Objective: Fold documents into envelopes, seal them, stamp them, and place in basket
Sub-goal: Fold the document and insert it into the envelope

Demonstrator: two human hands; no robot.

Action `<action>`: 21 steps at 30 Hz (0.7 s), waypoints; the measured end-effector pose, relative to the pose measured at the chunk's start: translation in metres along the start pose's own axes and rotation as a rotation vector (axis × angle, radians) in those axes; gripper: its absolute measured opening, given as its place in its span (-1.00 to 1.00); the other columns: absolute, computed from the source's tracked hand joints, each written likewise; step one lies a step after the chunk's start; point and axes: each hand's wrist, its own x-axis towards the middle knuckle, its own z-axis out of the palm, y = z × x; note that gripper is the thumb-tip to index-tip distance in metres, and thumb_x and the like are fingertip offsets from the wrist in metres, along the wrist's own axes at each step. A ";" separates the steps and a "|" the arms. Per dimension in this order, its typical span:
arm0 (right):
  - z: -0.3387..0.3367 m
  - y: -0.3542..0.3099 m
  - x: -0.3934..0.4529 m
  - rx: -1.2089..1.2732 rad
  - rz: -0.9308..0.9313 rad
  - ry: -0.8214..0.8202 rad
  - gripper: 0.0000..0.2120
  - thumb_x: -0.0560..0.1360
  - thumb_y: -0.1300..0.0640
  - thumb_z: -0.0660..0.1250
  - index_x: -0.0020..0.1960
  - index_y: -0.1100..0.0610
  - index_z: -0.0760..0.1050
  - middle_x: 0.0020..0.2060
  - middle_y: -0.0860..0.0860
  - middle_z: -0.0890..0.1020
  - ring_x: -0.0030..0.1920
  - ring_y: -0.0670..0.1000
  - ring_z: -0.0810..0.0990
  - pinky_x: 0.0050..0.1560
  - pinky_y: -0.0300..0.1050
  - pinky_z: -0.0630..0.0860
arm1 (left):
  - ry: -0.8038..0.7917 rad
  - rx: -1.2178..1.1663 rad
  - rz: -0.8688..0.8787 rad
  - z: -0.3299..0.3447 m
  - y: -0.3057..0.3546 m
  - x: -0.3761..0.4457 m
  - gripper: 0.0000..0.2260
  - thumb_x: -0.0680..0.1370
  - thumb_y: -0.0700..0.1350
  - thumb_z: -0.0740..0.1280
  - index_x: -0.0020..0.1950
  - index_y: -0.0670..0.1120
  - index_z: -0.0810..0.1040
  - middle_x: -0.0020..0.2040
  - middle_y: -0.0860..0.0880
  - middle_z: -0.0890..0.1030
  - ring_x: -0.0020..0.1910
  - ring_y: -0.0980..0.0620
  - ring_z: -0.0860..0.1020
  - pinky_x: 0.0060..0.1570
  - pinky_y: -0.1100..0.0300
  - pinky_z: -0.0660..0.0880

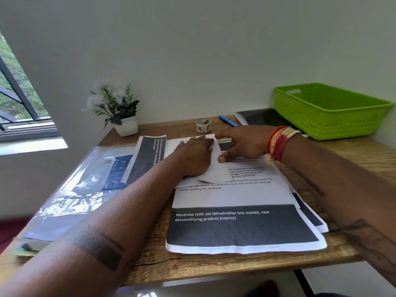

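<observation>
A white envelope [216, 170] lies at the middle of the wooden desk [214, 266], on top of a stack of printed documents [240, 228]. My left hand [192, 157] lies flat on the envelope's left part, pressing it down. My right hand [242, 144] rests its fingertips and thumb on the envelope's right edge, fingers spread; red and yellow bangles circle that wrist. A roll of stamps [203, 125] stands behind the hands. The green plastic basket [330, 112] sits at the back right and looks empty.
A blue pen [228, 120] and a dark notebook [261, 117] lie near the basket. A small potted plant [120, 110] stands at the back left. A plastic sleeve with printed sheets [85, 185] covers the desk's left side. A window is at far left.
</observation>
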 end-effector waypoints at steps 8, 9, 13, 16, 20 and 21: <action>-0.009 -0.007 -0.012 -0.022 -0.005 -0.115 -0.10 0.39 -0.29 0.46 0.58 -0.24 0.06 -0.13 -0.27 0.35 -0.17 -0.21 0.39 -0.03 -0.26 0.32 | 0.016 -0.011 0.009 0.002 -0.002 0.002 -0.58 0.71 -0.04 0.04 0.58 -0.02 0.27 0.54 -0.09 0.34 0.51 -0.12 0.28 0.47 -0.13 0.21; -0.010 -0.009 -0.013 -0.025 -0.010 -0.120 -0.09 0.38 -0.28 0.47 0.58 -0.25 0.05 -0.19 -0.30 0.33 -0.22 -0.23 0.37 -0.14 -0.29 0.30 | 0.016 -0.010 0.010 0.002 -0.002 0.003 -0.58 0.71 -0.05 0.04 0.58 -0.02 0.28 0.52 -0.09 0.36 0.49 -0.12 0.30 0.46 -0.13 0.23; -0.012 -0.013 -0.017 -0.016 -0.023 -0.160 -0.05 0.38 -0.23 0.50 0.58 -0.24 0.01 -0.23 -0.28 0.36 -0.27 -0.25 0.38 -0.28 -0.34 0.26 | 0.013 -0.013 0.010 0.001 -0.002 0.003 -0.59 0.71 -0.06 0.04 0.56 -0.02 0.30 0.48 -0.10 0.39 0.46 -0.12 0.32 0.43 -0.14 0.25; -0.013 -0.014 -0.018 -0.013 -0.017 -0.182 0.01 0.35 -0.21 0.53 0.59 -0.23 -0.03 -0.22 -0.28 0.34 -0.26 -0.25 0.38 -0.28 -0.34 0.27 | 0.007 -0.012 0.008 0.000 -0.002 0.002 -0.60 0.70 -0.05 0.03 0.55 -0.03 0.31 0.46 -0.11 0.41 0.45 -0.12 0.34 0.42 -0.14 0.26; -0.013 -0.013 -0.017 -0.009 -0.016 -0.256 0.09 0.28 -0.26 0.56 0.58 -0.27 -0.08 -0.10 -0.10 0.59 -0.13 -0.10 0.58 -0.21 -0.25 0.38 | 0.006 -0.017 0.007 0.000 -0.002 0.002 -0.61 0.70 -0.06 0.04 0.54 -0.03 0.32 0.45 -0.11 0.41 0.44 -0.13 0.35 0.42 -0.15 0.27; -0.013 -0.012 -0.017 -0.009 -0.021 -0.266 0.10 0.26 -0.27 0.56 0.57 -0.30 -0.08 -0.07 -0.05 0.64 -0.10 -0.07 0.61 -0.19 -0.23 0.40 | 0.006 -0.019 0.007 0.000 -0.002 0.002 -0.61 0.70 -0.06 0.04 0.54 -0.03 0.32 0.44 -0.11 0.42 0.44 -0.12 0.35 0.42 -0.15 0.27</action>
